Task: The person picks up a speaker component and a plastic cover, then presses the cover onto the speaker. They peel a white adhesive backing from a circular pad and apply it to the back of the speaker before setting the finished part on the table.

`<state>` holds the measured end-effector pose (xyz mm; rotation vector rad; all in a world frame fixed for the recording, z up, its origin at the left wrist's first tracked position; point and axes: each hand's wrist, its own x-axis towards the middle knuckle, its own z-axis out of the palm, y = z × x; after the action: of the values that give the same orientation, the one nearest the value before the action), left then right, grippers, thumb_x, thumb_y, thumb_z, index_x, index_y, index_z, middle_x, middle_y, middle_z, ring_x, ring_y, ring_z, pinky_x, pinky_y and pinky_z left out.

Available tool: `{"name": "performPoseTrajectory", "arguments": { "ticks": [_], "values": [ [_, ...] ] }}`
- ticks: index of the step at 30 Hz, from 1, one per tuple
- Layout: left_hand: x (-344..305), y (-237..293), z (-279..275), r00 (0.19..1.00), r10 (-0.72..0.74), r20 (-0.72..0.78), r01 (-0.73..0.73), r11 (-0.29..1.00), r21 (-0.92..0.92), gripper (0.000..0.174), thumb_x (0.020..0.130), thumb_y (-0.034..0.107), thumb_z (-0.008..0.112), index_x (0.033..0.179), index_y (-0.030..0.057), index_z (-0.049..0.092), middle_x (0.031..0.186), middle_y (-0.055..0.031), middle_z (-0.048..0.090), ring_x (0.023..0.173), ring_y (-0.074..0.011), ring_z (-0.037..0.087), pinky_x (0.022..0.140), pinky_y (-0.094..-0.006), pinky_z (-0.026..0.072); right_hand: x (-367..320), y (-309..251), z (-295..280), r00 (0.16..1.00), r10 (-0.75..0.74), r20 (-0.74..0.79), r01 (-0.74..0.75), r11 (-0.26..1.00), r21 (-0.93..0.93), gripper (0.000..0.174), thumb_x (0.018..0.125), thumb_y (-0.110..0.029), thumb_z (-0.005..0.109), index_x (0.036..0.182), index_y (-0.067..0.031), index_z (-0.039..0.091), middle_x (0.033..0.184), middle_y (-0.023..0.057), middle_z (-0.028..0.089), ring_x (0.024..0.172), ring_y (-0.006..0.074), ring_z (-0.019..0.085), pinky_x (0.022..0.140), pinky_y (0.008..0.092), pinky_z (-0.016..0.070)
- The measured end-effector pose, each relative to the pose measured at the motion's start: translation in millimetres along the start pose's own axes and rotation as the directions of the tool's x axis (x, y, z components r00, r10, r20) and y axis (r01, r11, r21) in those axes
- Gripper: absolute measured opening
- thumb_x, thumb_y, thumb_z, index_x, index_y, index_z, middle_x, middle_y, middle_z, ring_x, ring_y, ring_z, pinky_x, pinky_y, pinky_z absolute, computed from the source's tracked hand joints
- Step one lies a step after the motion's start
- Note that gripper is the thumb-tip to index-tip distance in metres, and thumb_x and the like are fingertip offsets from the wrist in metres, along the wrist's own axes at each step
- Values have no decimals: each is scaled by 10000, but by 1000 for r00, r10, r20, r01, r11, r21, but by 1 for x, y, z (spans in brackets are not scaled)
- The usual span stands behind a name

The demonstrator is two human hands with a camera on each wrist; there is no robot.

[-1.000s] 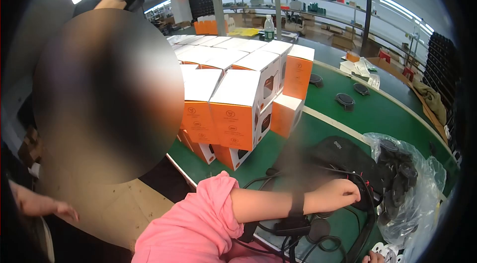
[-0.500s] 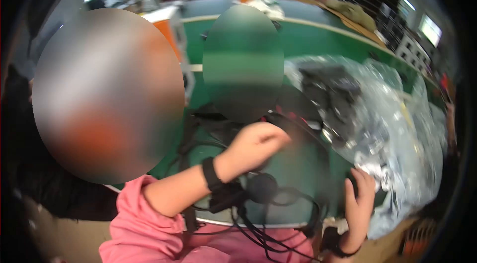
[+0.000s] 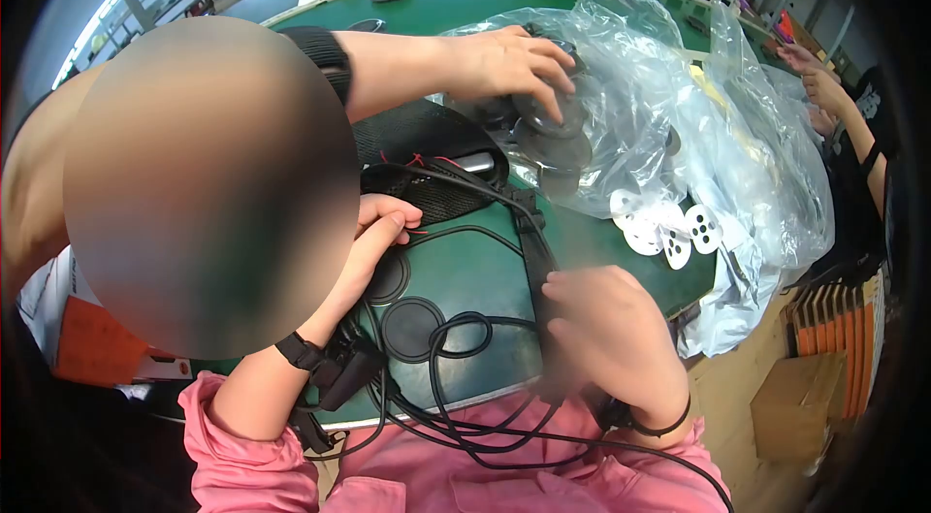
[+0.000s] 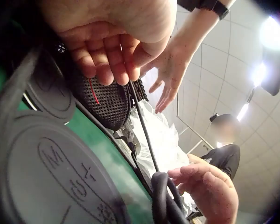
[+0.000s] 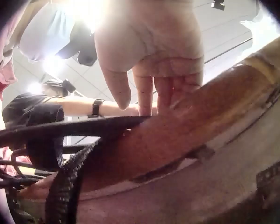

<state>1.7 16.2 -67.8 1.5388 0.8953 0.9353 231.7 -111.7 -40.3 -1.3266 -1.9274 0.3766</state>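
In the head view my left hand [image 3: 383,227] lies beside a black mesh pouch [image 3: 441,198], its fingers loosely curled. The left wrist view shows a red thread [image 4: 94,93] at the fingertips; whether they touch it I cannot tell. Black round discs [image 3: 412,329] lie below this hand. My right hand [image 3: 621,334] is at the table's near edge beside a black strap [image 3: 539,271], partly blurred; in the right wrist view its fingers [image 5: 145,93] hang down, relaxed. Another person's hand [image 3: 509,62] reaches over black discs in a clear plastic bag [image 3: 630,77].
White perforated pieces [image 3: 676,234] lie by the bag. Black cables [image 3: 475,431] cross the near edge and my lap. Orange-and-white boxes [image 3: 97,338] are at left, a cardboard box [image 3: 797,404] at lower right. Another person's arms [image 3: 824,91] are at far right.
The view has swung right, away from the stacked boxes. Another person's arm has come in from the left over the bag. My right hand has moved left toward the strap.
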Motion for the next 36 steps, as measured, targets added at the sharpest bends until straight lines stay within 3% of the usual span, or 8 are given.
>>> {"name": "performPoseTrajectory", "arguments": {
  "ticks": [11, 15, 18, 21, 22, 29, 32, 36],
  "values": [
    [0, -1, -1, 999, 24, 33, -23, 999, -25, 154, 835, 78, 475, 878, -6, 596, 824, -38, 585, 734, -91, 526, 684, -219, 421, 27, -13, -23, 995, -8, 104, 4, 999, 37, 243, 721, -101, 595, 931, 12, 548, 791, 137, 558, 711, 296, 528, 641, 344, 408],
    [0, -3, -2, 999, 22, 38, -20, 999, -42, 151, 837, 92, 485, 881, -2, 595, 827, -30, 586, 737, -84, 524, 686, -211, 420, 43, -17, -7, 941, -206, 269, 177, 976, 127, 249, 741, -140, 586, 942, -1, 540, 797, 124, 539, 749, 293, 526, 663, 356, 414],
    [1, -2, -3, 999, 13, 30, -12, 999, -37, 151, 839, 96, 488, 885, 3, 597, 826, -26, 586, 728, -77, 515, 686, -208, 417, 56, -14, 22, 865, -195, 462, 215, 977, 10, 202, 753, -186, 570, 860, -20, 522, 779, 120, 523, 771, 294, 521, 663, 369, 427],
    [0, -3, -2, 1000, 23, 16, -22, 998, -60, 145, 829, 89, 496, 877, -3, 598, 807, -25, 582, 703, -71, 504, 662, -202, 415, 71, -9, 45, 841, -151, 520, 195, 980, -31, 259, 750, -201, 590, 936, -24, 553, 828, 131, 542, 772, 298, 539, 673, 364, 431],
    [0, -3, -2, 1000, 30, 8, -29, 995, -93, 140, 819, 84, 505, 868, -9, 597, 790, -24, 578, 683, -68, 498, 638, -197, 414, 72, -4, 54, 848, -206, 488, 250, 968, -27, 248, 724, -249, 605, 786, -29, 507, 768, 115, 529, 755, 269, 534, 638, 354, 441],
    [-2, -2, -3, 998, 56, -14, -57, 991, -119, 146, 836, 94, 484, 864, 3, 594, 792, -27, 586, 658, -65, 480, 629, -198, 394, 73, -13, 79, 832, -138, 537, 277, 943, -187, 313, 669, -283, 655, 762, -21, 510, 750, 107, 530, 720, 253, 553, 627, 343, 452],
    [-2, -2, -3, 997, 70, -19, -72, 990, -122, 146, 838, 94, 479, 861, 4, 591, 792, -25, 583, 649, -65, 478, 617, -195, 390, 70, -11, 84, 868, -123, 480, 238, 953, -186, 298, 660, -277, 661, 763, -37, 517, 743, 99, 533, 721, 249, 554, 624, 338, 455],
    [-3, -2, -2, 996, 85, -25, -88, 990, -112, 141, 838, 89, 474, 862, 8, 587, 797, -22, 580, 639, -65, 478, 595, -190, 387, 75, -10, 81, 815, 20, 578, 34, 996, -83, 234, 710, -239, 638, 779, -38, 540, 725, 73, 524, 690, 225, 535, 593, 317, 429]
  ]
}}
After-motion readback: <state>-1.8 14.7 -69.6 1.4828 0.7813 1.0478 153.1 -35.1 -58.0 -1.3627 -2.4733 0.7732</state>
